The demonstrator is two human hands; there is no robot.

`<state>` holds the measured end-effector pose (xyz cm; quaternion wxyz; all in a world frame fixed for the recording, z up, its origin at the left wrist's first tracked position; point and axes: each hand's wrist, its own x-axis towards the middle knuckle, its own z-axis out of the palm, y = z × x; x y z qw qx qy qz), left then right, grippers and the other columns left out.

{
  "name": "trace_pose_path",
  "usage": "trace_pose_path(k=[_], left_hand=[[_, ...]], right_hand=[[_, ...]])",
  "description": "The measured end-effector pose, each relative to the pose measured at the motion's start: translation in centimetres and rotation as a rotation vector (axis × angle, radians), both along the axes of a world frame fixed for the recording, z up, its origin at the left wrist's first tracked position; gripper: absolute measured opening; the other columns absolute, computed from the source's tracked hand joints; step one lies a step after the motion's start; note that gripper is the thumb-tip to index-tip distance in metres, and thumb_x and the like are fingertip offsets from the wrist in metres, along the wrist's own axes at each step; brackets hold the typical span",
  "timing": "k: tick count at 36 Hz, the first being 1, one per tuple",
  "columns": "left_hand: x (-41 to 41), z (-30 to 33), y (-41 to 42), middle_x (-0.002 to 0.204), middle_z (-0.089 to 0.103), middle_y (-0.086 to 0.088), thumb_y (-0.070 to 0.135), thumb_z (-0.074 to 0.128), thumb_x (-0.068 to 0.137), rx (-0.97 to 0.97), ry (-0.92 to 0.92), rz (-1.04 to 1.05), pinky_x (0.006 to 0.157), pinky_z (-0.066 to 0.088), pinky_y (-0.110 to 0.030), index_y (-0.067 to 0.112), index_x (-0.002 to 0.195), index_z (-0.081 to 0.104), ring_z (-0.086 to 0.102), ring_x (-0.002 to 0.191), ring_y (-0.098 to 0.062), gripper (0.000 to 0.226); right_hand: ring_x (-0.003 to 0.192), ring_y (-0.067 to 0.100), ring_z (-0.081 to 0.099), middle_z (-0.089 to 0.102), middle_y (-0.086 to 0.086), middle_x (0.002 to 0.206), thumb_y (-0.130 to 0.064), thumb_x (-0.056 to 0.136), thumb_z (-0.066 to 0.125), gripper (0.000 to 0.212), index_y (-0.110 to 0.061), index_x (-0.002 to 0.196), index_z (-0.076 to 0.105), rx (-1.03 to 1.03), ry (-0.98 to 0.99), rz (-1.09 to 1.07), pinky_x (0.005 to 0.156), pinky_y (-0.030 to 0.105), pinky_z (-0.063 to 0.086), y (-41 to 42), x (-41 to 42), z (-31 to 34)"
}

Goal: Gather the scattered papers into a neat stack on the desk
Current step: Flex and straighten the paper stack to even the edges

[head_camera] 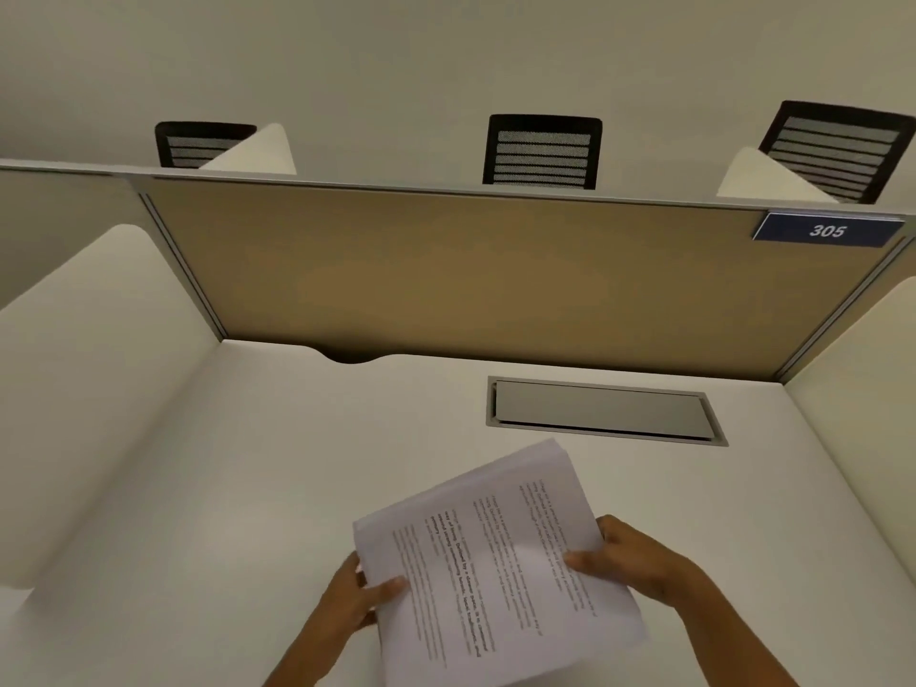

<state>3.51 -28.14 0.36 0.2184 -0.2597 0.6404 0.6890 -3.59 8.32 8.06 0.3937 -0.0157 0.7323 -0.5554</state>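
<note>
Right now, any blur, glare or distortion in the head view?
Head view: wide-angle bend in the partition and desk edges; print on the papers is soft, unreadable; lighting dim, even, no glare; the 305 sign reads fine.

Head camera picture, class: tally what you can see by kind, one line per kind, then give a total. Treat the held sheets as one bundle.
Black mesh chairs: 3
Paper bundle: 1
Hands holding it: 2, left hand, right hand
Number plate reading 305: 1
Grey desk hatch: 1
Total: 8
</note>
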Motion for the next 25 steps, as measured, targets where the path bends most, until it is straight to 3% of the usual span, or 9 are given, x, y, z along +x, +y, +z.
trace_pose_path(k=[2, 4, 6, 9, 12, 15, 19, 22, 25], left_hand=[[-0.7, 1.1, 0.2, 0.151, 0.042, -0.009, 0.033, 0.093, 0.060, -0.240, 0.122, 0.033, 0.100, 0.050, -0.046, 0.020, 0.150, 0.027, 0.056, 0.122, -0.024, 0.112], [-1.6, 2.6, 0.3, 0.159, 0.026, 0.001, 0.037, 0.088, 0.067, -0.433, 0.281, 0.036, 0.110, 0.038, -0.049, 0.029, 0.153, 0.021, 0.036, 0.140, -0.023, 0.110], [-2.7, 4.6, 0.5, 0.155, 0.032, 0.010, 0.051, 0.082, 0.068, -0.495, 0.442, -0.067, 0.112, 0.037, -0.048, 0.037, 0.149, 0.029, 0.035, 0.141, -0.015, 0.098], [-4.0, 7.9, 1.9, 0.143, 0.049, 0.020, 0.067, 0.073, 0.069, -0.421, 0.508, -0.382, 0.109, 0.045, -0.041, 0.046, 0.142, 0.036, 0.052, 0.129, -0.006, 0.085], [-4.7, 9.6, 4.1, 0.140, 0.051, 0.019, 0.060, 0.072, 0.075, -0.423, 0.487, -0.593, 0.098, 0.055, -0.037, 0.050, 0.145, 0.026, 0.058, 0.121, -0.010, 0.084], [-4.5, 9.7, 5.0, 0.137, 0.051, 0.018, 0.051, 0.067, 0.084, -0.444, 0.552, -0.560, 0.094, 0.057, -0.034, 0.052, 0.145, 0.025, 0.061, 0.116, -0.012, 0.075], [-3.4, 9.1, 4.8, 0.131, 0.043, 0.043, 0.051, 0.065, 0.085, -0.407, 0.628, -0.418, 0.076, 0.059, -0.017, 0.061, 0.136, 0.030, 0.064, 0.104, 0.003, 0.063], [-2.6, 8.2, 4.7, 0.126, 0.053, 0.036, 0.033, 0.069, 0.088, -0.372, 0.636, -0.383, 0.080, 0.055, -0.014, 0.055, 0.125, 0.051, 0.061, 0.107, 0.000, 0.047], [-2.0, 7.5, 4.6, 0.124, 0.058, 0.030, 0.036, 0.073, 0.083, -0.347, 0.603, -0.372, 0.081, 0.057, -0.017, 0.053, 0.120, 0.056, 0.064, 0.106, -0.003, 0.044]], right_hand=[[0.102, 0.024, 0.077, 0.080, -0.003, 0.111, -0.024, 0.091, 0.073, 0.023, -0.025, 0.114, 0.072, 0.048, -0.004, 0.022, 0.078, 0.029, 0.063, -0.1, 0.0, 1.4], [0.099, 0.019, 0.078, 0.080, -0.008, 0.107, -0.025, 0.090, 0.073, 0.020, -0.029, 0.109, 0.072, 0.089, -0.007, 0.066, 0.075, 0.026, 0.063, -0.3, -0.1, 2.6], [0.097, 0.015, 0.078, 0.080, -0.012, 0.104, -0.027, 0.089, 0.072, 0.019, -0.030, 0.107, 0.073, 0.135, 0.002, 0.121, 0.074, 0.024, 0.063, -0.8, -0.2, 3.7], [0.098, 0.016, 0.078, 0.080, -0.006, 0.107, -0.028, 0.087, 0.071, 0.028, -0.022, 0.114, 0.075, 0.176, 0.028, 0.199, 0.079, 0.027, 0.063, -1.9, -0.4, 4.8], [0.094, 0.011, 0.078, 0.080, -0.013, 0.099, -0.028, 0.087, 0.072, 0.020, -0.025, 0.106, 0.074, 0.217, 0.031, 0.230, 0.078, 0.025, 0.063, -2.7, -0.4, 5.7], [0.091, 0.007, 0.078, 0.080, -0.019, 0.094, -0.026, 0.089, 0.072, 0.015, -0.028, 0.105, 0.070, 0.222, 0.019, 0.261, 0.075, 0.022, 0.063, -3.1, -0.2, 6.1], [0.094, 0.011, 0.078, 0.080, -0.017, 0.099, -0.022, 0.092, 0.070, 0.017, -0.029, 0.108, 0.071, 0.231, -0.010, 0.299, 0.076, 0.022, 0.061, -3.1, 0.0, 5.9], [0.094, 0.011, 0.077, 0.079, -0.016, 0.098, -0.024, 0.090, 0.070, 0.015, -0.030, 0.104, 0.071, 0.273, -0.007, 0.314, 0.080, 0.024, 0.062, -3.2, 0.0, 5.6], [0.089, 0.005, 0.077, 0.078, -0.020, 0.094, -0.024, 0.089, 0.072, 0.013, -0.030, 0.101, 0.070, 0.297, -0.016, 0.340, 0.075, 0.019, 0.061, -3.6, -0.3, 5.5]])
